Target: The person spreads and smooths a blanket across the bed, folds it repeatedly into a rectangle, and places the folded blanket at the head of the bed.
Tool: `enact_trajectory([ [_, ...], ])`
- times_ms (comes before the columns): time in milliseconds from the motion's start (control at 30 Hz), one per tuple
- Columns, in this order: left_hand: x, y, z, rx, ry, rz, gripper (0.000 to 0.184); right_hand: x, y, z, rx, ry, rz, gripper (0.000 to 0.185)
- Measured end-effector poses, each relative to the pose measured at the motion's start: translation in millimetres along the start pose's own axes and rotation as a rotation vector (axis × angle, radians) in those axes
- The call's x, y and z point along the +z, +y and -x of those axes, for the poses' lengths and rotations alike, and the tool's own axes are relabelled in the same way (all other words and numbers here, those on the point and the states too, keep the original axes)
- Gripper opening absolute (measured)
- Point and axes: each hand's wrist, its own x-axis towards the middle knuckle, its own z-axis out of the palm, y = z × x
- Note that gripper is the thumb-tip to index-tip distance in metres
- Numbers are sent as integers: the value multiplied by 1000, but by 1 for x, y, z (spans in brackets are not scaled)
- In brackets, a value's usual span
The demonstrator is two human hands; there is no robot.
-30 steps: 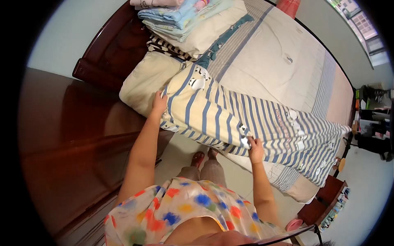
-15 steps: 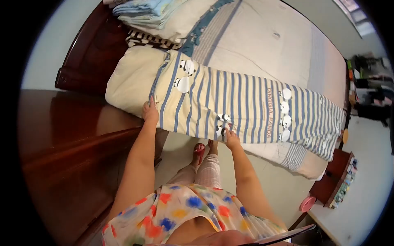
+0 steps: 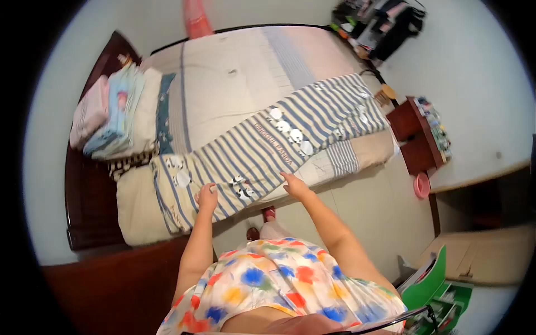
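A folded quilt point(image 3: 262, 146) with cream and blue stripes and printed pandas lies lengthwise along the near side of the bed. Beside its left end is a plump plain beige pillow or padded piece point(image 3: 137, 206), partly under the striped fabric. My left hand point(image 3: 207, 197) rests at the quilt's near part, its fingers loosely bent and thumb apart. At the quilt's near edge, further right, is my right hand point(image 3: 294, 185), with thumb and fingers apart. Whether its fingertips press the fabric is hard to make out.
Folded blankets point(image 3: 120, 111) are stacked by the dark wooden headboard point(image 3: 84, 184). A pale sheet point(image 3: 223, 78) covers the bed. Dark wooden furniture point(image 3: 111, 285) stands at near left. To the right are a small brown cabinet point(image 3: 410, 137), a pink basin point(image 3: 421, 185) and a green shelf point(image 3: 427, 279).
The view has swung, showing more of the bed and the room's right side. Both hands have loosened on the quilt. Its left end lies spread lower, with printed lettering now showing.
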Motion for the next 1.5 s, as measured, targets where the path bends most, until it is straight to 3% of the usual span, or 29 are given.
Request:
enact_trajectory([
  [200,0,101,-20,282,-77,-39,32,-46,65,70,224,210,-97,56],
  [367,20,164,-24,328,-108,20,35,-62,134,118,332,298,-179,52],
  [500,88,216,-34,388,-183,16,31,-88,196,158,361,367,-198,49],
  [867,261,449,42,508,-358,-47,31,-234,369,265,526,373,-171,39],
  [1267,353,575,1,399,-362,-175,46,-346,485,189,287,404,-130,36],
  [1500,430,655,-80,306,-373,-311,61,-416,565,109,365,326,-128,38],
])
